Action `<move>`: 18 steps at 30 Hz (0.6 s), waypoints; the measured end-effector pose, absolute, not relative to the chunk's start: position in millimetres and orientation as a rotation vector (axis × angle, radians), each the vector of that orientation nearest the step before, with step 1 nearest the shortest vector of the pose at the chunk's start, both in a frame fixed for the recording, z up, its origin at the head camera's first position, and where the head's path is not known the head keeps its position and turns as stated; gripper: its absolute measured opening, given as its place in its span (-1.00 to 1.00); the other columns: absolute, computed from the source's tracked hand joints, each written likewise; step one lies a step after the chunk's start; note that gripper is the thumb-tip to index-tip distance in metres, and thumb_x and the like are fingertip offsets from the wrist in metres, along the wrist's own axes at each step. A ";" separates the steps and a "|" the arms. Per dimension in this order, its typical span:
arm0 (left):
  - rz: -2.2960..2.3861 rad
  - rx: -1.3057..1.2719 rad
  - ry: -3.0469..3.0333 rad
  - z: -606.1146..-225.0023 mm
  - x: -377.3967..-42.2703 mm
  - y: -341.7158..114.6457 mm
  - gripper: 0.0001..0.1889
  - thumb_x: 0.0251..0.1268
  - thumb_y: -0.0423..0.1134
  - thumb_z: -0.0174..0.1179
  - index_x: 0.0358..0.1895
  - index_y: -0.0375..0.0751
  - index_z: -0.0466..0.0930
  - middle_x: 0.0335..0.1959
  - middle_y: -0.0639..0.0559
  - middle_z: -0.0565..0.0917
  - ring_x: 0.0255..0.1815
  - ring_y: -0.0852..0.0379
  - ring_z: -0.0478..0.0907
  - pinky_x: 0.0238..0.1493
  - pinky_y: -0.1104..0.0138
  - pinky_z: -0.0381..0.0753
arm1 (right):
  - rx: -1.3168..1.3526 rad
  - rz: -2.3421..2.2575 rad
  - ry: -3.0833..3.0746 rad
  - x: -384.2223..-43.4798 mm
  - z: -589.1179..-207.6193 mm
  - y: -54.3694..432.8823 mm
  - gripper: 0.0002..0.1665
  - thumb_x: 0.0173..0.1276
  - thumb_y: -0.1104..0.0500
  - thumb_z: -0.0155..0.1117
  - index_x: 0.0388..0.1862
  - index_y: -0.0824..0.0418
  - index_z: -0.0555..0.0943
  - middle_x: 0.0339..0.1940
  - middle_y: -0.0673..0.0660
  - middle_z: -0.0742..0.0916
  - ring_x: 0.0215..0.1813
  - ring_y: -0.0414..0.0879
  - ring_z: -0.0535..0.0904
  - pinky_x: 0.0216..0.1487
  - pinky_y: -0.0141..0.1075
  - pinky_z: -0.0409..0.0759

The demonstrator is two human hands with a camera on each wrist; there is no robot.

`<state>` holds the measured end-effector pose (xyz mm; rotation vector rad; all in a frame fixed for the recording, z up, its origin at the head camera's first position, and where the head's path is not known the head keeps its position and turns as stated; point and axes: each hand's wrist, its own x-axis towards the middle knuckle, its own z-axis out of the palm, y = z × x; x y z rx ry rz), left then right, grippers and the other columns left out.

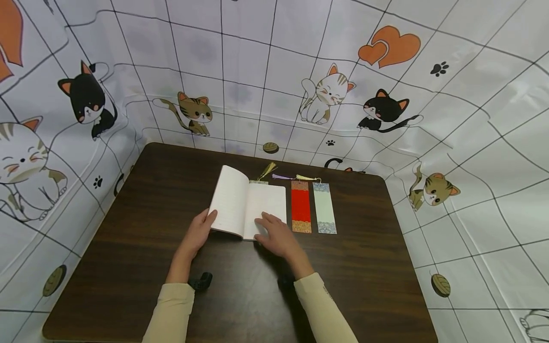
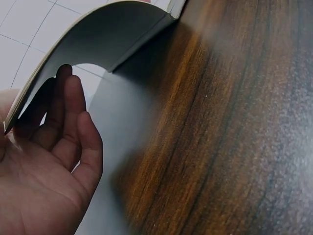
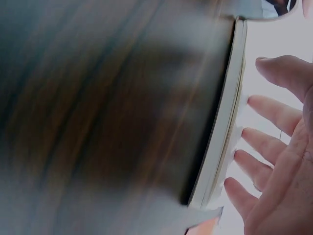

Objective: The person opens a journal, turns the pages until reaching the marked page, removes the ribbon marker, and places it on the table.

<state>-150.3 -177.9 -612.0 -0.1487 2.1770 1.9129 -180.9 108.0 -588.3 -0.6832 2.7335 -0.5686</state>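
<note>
An open notebook (image 1: 266,205) with blank-looking pale pages lies on the dark wooden table. Its left side (image 2: 117,29) is lifted and curves upward. At that outer edge, my left hand (image 1: 199,231) holds the raised pages and cover, thumb on the page side and fingers underneath. My right hand (image 1: 276,234) rests on the right-hand page with its fingers spread, near the lower edge; in the right wrist view the fingertips (image 3: 239,155) touch the paper. Behind the notebook the top of a bookmark (image 1: 259,182) with an olive tassel shows, the remainder hidden.
Right of the notebook lie a red bookmark (image 1: 301,207) with gold-patterned ends and a pale green bookmark (image 1: 324,208) with grey-blue ends. A purple tassel (image 1: 283,176) and a pale yellow tassel (image 1: 306,177) lie above them. Cat-printed white sheeting (image 1: 257,71) surrounds the brown table (image 1: 364,286).
</note>
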 end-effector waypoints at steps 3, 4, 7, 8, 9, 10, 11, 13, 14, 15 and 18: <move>1.890 -0.166 2.171 -611.4 -153.0 -176.7 -0.14 0.77 0.29 -0.20 0.78 -0.26 -0.09 0.79 -0.28 0.01 0.82 -0.28 -0.13 0.75 -0.23 -0.05 | -0.624 -0.526 2.747 -183.9 -589.2 115.6 -0.25 0.53 -0.11 0.39 0.62 0.02 0.49 0.72 0.22 0.40 0.71 0.18 0.32 0.64 0.16 0.38; 1.883 -0.173 2.168 -611.7 -152.6 -177.0 -0.13 0.77 0.29 -0.22 0.78 -0.27 -0.12 0.80 -0.29 -0.03 0.82 -0.28 -0.16 0.76 -0.23 -0.08 | -0.603 -0.518 2.744 -183.6 -590.7 116.9 -0.22 0.52 -0.13 0.40 0.63 0.01 0.47 0.74 0.22 0.38 0.73 0.17 0.30 0.65 0.15 0.37; 1.866 -0.191 2.166 -612.6 -152.6 -177.1 -0.09 0.76 0.33 -0.25 0.78 -0.29 -0.19 0.81 -0.28 -0.09 0.83 -0.27 -0.22 0.77 -0.22 -0.12 | -0.569 -0.513 2.741 -183.5 -594.5 119.0 -0.13 0.47 -0.18 0.44 0.67 -0.01 0.42 0.76 0.24 0.34 0.76 0.17 0.25 0.65 0.12 0.37; 1.863 -0.190 2.169 -613.0 -153.2 -177.0 -0.08 0.75 0.35 -0.26 0.78 -0.28 -0.19 0.81 -0.28 -0.09 0.83 -0.26 -0.22 0.77 -0.21 -0.12 | -0.564 -0.516 2.737 -183.8 -595.1 119.2 -0.10 0.45 -0.20 0.46 0.68 -0.02 0.40 0.76 0.23 0.32 0.76 0.17 0.23 0.65 0.12 0.37; 1.864 -0.191 2.170 -613.1 -153.5 -176.7 -0.08 0.75 0.35 -0.26 0.78 -0.27 -0.19 0.81 -0.27 -0.08 0.83 -0.26 -0.21 0.77 -0.21 -0.12 | -0.562 -0.523 2.733 -183.8 -595.0 119.3 -0.08 0.44 -0.20 0.47 0.69 -0.03 0.39 0.77 0.23 0.31 0.77 0.17 0.22 0.65 0.12 0.37; 1.864 -0.190 2.175 -612.9 -153.8 -176.4 -0.08 0.74 0.36 -0.26 0.78 -0.27 -0.18 0.81 -0.27 -0.06 0.83 -0.25 -0.20 0.77 -0.20 -0.12 | -0.563 -0.528 2.733 -184.0 -595.2 119.5 -0.06 0.43 -0.21 0.48 0.70 -0.04 0.39 0.77 0.22 0.31 0.77 0.17 0.22 0.65 0.12 0.37; 1.868 -0.193 2.174 -612.4 -153.9 -176.1 -0.09 0.75 0.35 -0.25 0.79 -0.26 -0.17 0.81 -0.26 -0.05 0.83 -0.24 -0.20 0.78 -0.19 -0.11 | -0.563 -0.528 2.731 -184.2 -595.3 119.7 -0.05 0.42 -0.21 0.49 0.70 -0.05 0.37 0.78 0.22 0.30 0.77 0.16 0.21 0.66 0.11 0.37; 1.868 -0.201 2.164 -609.4 -154.3 -175.5 -0.14 0.79 0.28 -0.27 0.78 -0.28 -0.17 0.81 -0.27 -0.05 0.83 -0.24 -0.20 0.78 -0.18 -0.13 | -0.569 -0.526 2.729 -184.8 -594.9 120.1 -0.04 0.42 -0.19 0.50 0.71 -0.06 0.36 0.78 0.21 0.29 0.78 0.15 0.20 0.66 0.10 0.37; 1.870 -0.198 2.164 -609.0 -154.3 -175.3 -0.16 0.80 0.25 -0.27 0.78 -0.29 -0.17 0.80 -0.27 -0.05 0.83 -0.24 -0.20 0.78 -0.18 -0.13 | -0.572 -0.521 2.729 -185.1 -594.9 120.2 -0.04 0.42 -0.18 0.50 0.72 -0.06 0.35 0.79 0.21 0.28 0.78 0.14 0.20 0.66 0.10 0.36; 1.874 -0.198 2.163 -608.5 -154.0 -175.0 -0.17 0.81 0.23 -0.27 0.78 -0.29 -0.16 0.80 -0.28 -0.04 0.83 -0.24 -0.20 0.78 -0.18 -0.13 | -0.578 -0.514 2.730 -185.3 -594.9 120.5 -0.04 0.43 -0.18 0.49 0.72 -0.07 0.35 0.79 0.20 0.28 0.78 0.13 0.20 0.66 0.09 0.36; 1.888 -0.191 2.162 -607.8 -153.4 -174.3 -0.20 0.83 0.19 -0.26 0.78 -0.30 -0.15 0.80 -0.28 -0.03 0.83 -0.24 -0.19 0.78 -0.18 -0.12 | -0.591 -0.510 2.723 -185.2 -593.8 121.2 -0.05 0.44 -0.17 0.49 0.73 -0.08 0.33 0.79 0.18 0.29 0.78 0.12 0.21 0.66 0.10 0.37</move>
